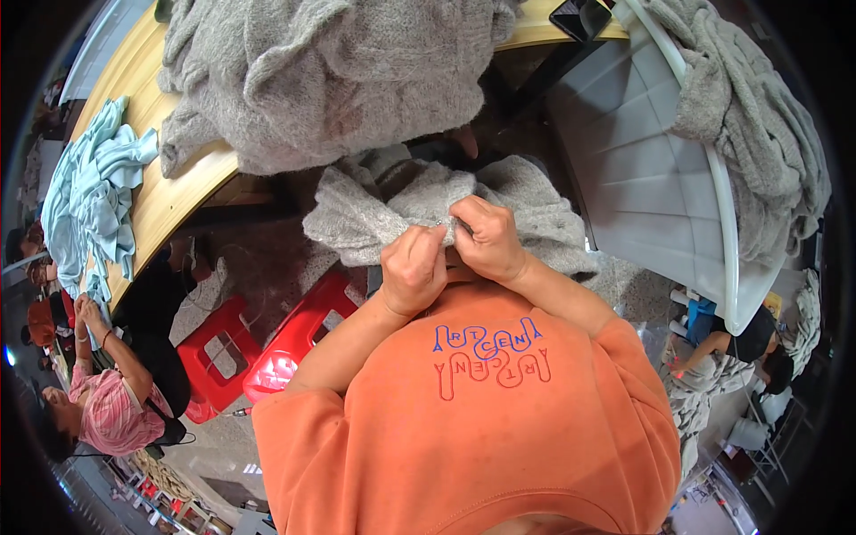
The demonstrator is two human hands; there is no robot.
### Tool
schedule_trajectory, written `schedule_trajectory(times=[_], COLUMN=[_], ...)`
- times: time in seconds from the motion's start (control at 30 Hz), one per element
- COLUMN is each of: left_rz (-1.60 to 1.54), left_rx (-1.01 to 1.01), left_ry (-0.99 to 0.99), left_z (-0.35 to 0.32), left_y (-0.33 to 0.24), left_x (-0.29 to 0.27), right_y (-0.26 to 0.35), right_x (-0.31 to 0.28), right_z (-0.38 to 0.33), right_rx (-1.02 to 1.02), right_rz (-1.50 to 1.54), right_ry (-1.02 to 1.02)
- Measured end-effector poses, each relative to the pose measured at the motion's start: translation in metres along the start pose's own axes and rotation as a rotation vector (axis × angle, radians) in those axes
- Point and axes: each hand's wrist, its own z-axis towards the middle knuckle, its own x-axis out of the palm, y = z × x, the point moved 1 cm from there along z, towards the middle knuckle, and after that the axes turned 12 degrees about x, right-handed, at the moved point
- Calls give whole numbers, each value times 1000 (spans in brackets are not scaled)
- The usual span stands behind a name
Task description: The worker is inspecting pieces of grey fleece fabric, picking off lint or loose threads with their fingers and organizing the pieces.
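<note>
A grey fuzzy knit garment (357,209) lies bunched across my lap, in front of my orange shirt. My left hand (415,266) pinches its edge near the middle. Close beside it, my right hand (488,237) grips the same edge, fingers curled in. The two hands almost meet, with a short bit of the knit between them. Whether a small tool or thread is in my fingers is too small to tell. Beyond the garment, a big heap of the same grey knitwear (330,80) rests on the wooden table (192,192) and overhangs its near edge.
Right of me stands a large grey plastic bin (624,152) with grey knits (749,116) over its rim. A phone (580,18) lies at the table's far right. Light blue cloth (102,183) lies left, near a seated person (116,392). Red stools (214,357) stand at my left.
</note>
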Motion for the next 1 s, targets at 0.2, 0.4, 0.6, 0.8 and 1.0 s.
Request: schedule_trajectory(times=[0.2,0.4,0.6,0.8,1.0], left_rz=[71,-390,-581,-323,-987], left_rx=[0,-400,-621,-461,-1128], left_ry=[127,193,198,188,-43], left_z=[7,13,13,10,3], left_y=[22,43,18,9,22], left_x=[-4,-15,-5,-6,-9], right_y=[2,-10,-17,-14,-41], right_x=[-24,-61,-23,2,-28], right_z=[-1,19,11,-4,-6], right_rx=[233,127,279,349,159], right_rz=[417,-180,328,252,-29], right_ry=[-76,30,476,528,105])
